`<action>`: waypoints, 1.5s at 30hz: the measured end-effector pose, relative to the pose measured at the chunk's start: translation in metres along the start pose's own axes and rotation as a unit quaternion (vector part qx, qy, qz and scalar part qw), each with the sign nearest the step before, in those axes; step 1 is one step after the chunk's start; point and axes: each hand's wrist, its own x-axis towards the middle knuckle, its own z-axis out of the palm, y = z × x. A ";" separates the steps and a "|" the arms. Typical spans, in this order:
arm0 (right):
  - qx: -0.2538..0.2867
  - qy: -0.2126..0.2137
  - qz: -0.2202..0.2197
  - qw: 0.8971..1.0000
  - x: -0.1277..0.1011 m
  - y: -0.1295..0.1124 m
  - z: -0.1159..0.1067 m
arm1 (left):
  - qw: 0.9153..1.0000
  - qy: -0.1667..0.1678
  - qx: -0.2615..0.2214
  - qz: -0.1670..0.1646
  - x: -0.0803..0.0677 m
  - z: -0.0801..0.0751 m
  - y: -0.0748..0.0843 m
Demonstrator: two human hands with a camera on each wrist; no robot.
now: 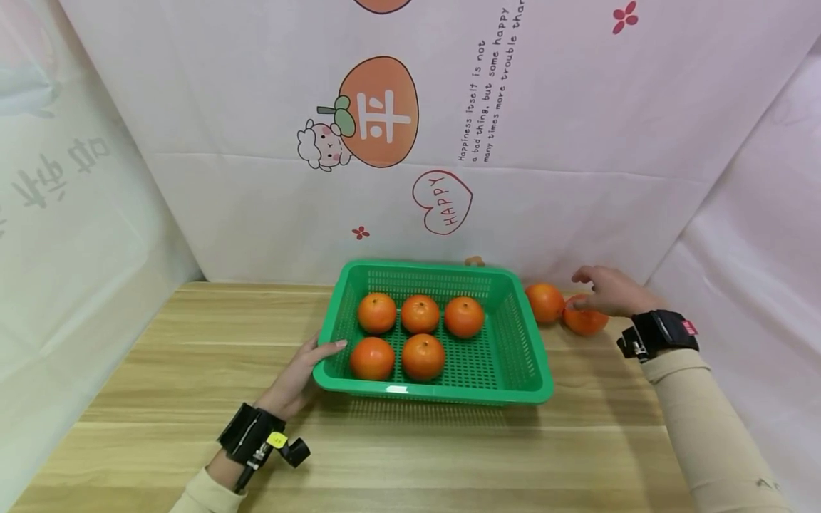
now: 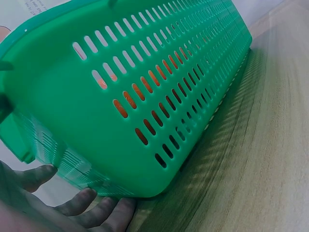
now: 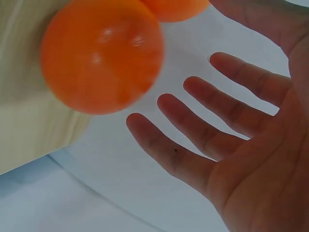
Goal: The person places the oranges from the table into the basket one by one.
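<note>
A green plastic basket (image 1: 449,394) with slotted walls stands on the wooden table, several oranges (image 1: 423,356) inside it. At its left end my left hand (image 1: 291,381) holds the rim, thumb over the top edge. In the left wrist view the other fingers (image 2: 79,200) lie along the outside of the basket's end wall. My right hand (image 1: 612,291) is over an orange (image 1: 586,323) to the right of the basket. The right wrist view has its fingers (image 3: 217,108) spread beside that orange (image 3: 101,58), holding nothing. A second loose orange (image 1: 545,304) sits between it and the basket.
The wooden table (image 1: 160,370) runs up to a printed white cloth (image 1: 551,128) hanging behind the basket. White cloth also hangs at the left (image 1: 83,285) and right (image 1: 757,263) sides.
</note>
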 end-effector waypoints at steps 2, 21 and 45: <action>0.002 -0.005 0.005 1.000 0.001 0.005 0.003 | 1.000 -0.002 0.000 0.001 -0.001 0.000 0.000; 0.013 -0.010 0.030 0.999 0.001 0.044 0.030 | 1.000 -0.016 -0.009 0.006 0.001 -0.001 0.002; 0.091 -0.089 0.088 0.988 -0.001 0.046 0.054 | 1.000 -0.011 -0.009 0.002 0.001 -0.001 0.002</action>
